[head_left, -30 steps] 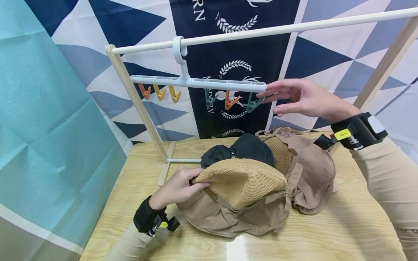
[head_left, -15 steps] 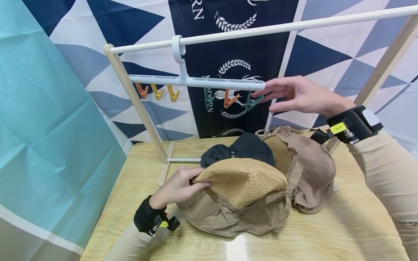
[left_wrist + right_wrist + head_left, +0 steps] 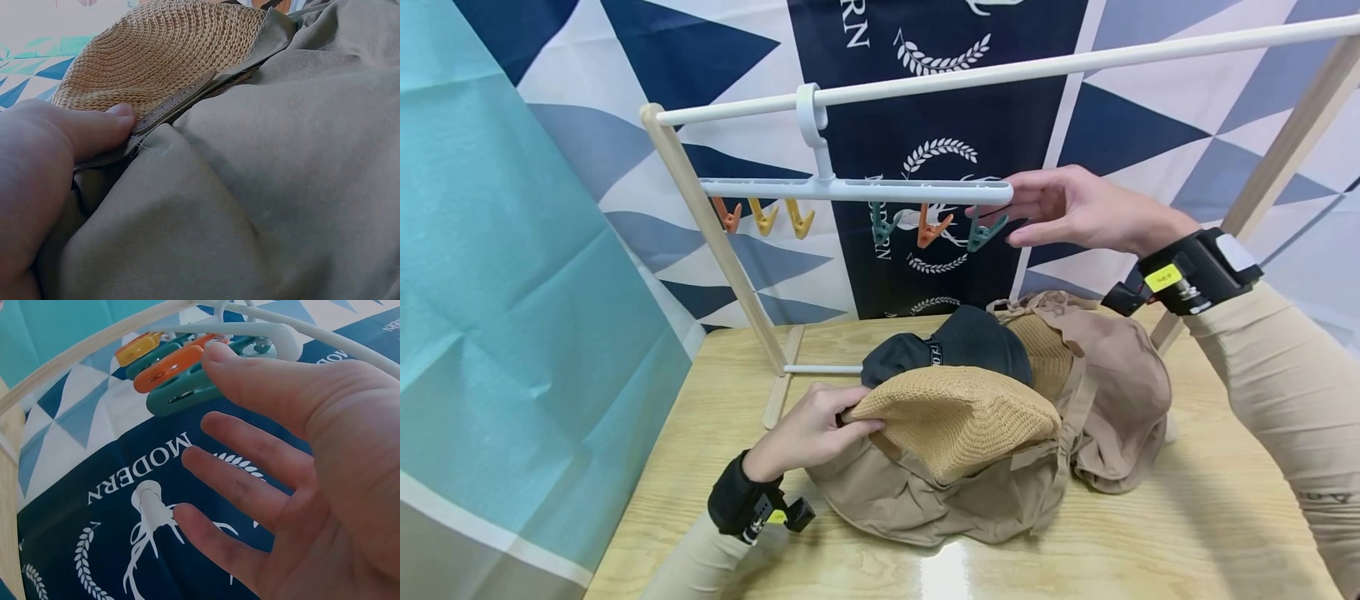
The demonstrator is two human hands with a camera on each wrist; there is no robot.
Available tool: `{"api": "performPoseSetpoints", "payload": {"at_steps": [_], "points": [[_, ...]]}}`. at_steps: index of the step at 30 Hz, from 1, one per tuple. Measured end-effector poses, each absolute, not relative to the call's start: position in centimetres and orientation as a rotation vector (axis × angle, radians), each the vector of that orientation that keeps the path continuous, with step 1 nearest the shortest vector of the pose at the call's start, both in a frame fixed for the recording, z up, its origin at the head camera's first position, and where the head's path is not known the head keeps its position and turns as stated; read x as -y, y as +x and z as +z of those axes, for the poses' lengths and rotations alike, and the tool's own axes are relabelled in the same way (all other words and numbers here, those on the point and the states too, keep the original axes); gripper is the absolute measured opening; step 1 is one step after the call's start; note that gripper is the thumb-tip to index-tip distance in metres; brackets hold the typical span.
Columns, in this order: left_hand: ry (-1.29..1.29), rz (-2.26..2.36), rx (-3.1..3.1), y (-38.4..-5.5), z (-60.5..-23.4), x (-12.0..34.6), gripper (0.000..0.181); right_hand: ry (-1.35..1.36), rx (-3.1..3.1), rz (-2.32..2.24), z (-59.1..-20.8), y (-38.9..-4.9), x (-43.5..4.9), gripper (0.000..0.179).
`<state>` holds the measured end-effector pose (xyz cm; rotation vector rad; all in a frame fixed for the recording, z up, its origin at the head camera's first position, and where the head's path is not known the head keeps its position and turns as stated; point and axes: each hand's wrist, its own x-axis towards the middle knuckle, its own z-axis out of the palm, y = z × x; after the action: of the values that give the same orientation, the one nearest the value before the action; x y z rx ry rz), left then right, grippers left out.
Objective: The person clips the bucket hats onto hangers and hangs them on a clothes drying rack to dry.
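Note:
My left hand pinches the edge of a sun hat with a tan woven crown and a wide beige cloth brim. The hat lies on the table with its cloth ties loose. At the right end of a pale blue clip hanger, my right hand is raised with thumb and fingers spread. They lie around the end green clip, and the right wrist view shows the thumb tip right at that clip's handle. Beside it hang an orange clip and another green clip.
The hanger hooks over a white rail on a wooden rack. Yellow clips and an orange one hang on its left half. A black cap and another beige sun hat lie behind the held hat on the wooden table.
My right hand has moved left, bringing its fingers around the end green clip. The left hand and the hat have stayed put.

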<state>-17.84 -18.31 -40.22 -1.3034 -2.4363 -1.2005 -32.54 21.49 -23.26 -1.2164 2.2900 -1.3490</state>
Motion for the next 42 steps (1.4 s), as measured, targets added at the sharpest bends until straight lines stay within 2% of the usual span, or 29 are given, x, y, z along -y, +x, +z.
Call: {"api": "performPoseSetpoints", "payload": {"at_steps": [42], "points": [[-1.322, -1.174, 2.452, -18.1, -40.6, 18.5, 0.015, -1.367, -1.978, -1.368, -23.5, -33.1, -20.1, 0.057]]}}
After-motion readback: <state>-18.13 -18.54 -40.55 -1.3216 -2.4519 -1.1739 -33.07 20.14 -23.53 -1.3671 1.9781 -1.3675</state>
